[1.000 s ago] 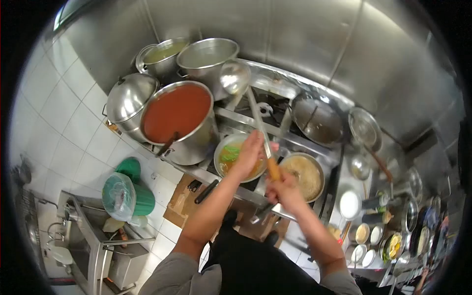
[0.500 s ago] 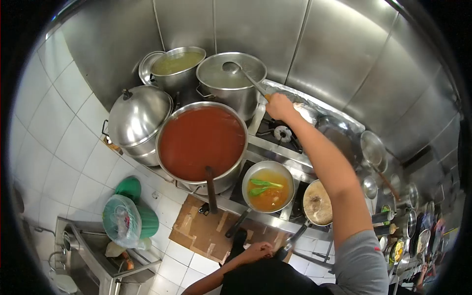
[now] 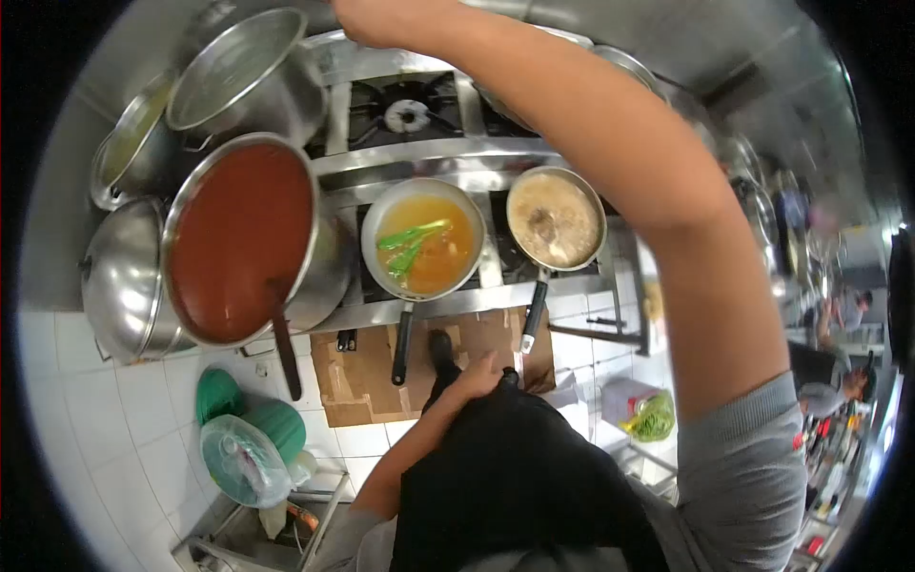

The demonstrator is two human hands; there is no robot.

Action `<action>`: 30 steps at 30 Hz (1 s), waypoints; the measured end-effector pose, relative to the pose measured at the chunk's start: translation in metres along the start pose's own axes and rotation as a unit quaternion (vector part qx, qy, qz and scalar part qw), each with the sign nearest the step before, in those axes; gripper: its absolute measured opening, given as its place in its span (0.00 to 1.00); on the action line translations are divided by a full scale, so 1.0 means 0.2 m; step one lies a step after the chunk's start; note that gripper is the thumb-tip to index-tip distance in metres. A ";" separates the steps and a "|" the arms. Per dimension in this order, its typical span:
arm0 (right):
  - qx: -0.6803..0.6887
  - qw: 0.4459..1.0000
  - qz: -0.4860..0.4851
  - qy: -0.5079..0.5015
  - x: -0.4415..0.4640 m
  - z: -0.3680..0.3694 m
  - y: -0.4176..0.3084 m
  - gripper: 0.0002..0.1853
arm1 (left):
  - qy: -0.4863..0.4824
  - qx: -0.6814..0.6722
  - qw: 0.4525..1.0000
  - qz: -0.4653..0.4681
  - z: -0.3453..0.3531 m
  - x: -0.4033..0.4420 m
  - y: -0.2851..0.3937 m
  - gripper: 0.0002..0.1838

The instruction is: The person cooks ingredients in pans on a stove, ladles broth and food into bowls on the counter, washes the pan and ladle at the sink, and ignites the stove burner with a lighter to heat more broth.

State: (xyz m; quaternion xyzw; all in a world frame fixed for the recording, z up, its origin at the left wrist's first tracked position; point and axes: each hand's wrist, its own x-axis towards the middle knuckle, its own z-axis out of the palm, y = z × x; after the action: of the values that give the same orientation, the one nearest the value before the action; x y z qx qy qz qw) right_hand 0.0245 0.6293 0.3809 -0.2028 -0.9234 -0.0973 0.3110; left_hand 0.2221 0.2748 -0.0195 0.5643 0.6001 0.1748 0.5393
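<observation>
Hands are well apart: the right hand [image 3: 386, 21] is at the far edge of view, partly cut off, so its grip cannot be told; the left hand [image 3: 479, 375] is near, by the black apron [image 3: 515, 467], its hold unclear. On the stove [image 3: 434, 164], a pan [image 3: 372, 227] of broth [image 3: 440, 270] with greens [image 3: 407, 255] stands left of a pan [image 3: 521, 253] of frothy liquid [image 3: 562, 205].

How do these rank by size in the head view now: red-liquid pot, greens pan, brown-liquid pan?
1. Red-liquid pot, clearly largest.
2. Greens pan.
3. Brown-liquid pan, slightly smaller; lens distortion leaves their true difference unsure.
</observation>
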 end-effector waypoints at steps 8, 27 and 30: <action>0.539 0.774 0.317 -0.103 -0.90 -0.72 0.08 0.16 | 0.018 0.148 0.986 0.075 0.13 0.50 -0.06 0.42; 0.494 0.367 0.785 0.072 -3.00 -1.85 -0.72 0.27 | -0.005 -0.149 0.989 -0.008 0.34 0.93 -0.46 0.30; 0.369 0.521 0.769 -0.033 -3.11 -1.58 -0.61 0.25 | -0.143 -0.669 0.730 0.007 0.06 0.57 0.04 0.35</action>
State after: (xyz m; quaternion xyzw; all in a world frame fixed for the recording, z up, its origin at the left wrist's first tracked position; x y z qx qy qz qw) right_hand 0.5919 0.2281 0.2413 -0.7042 -0.3714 0.5357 0.2814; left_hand 0.2609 0.3706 -0.0679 0.0802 0.2400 0.4515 0.8556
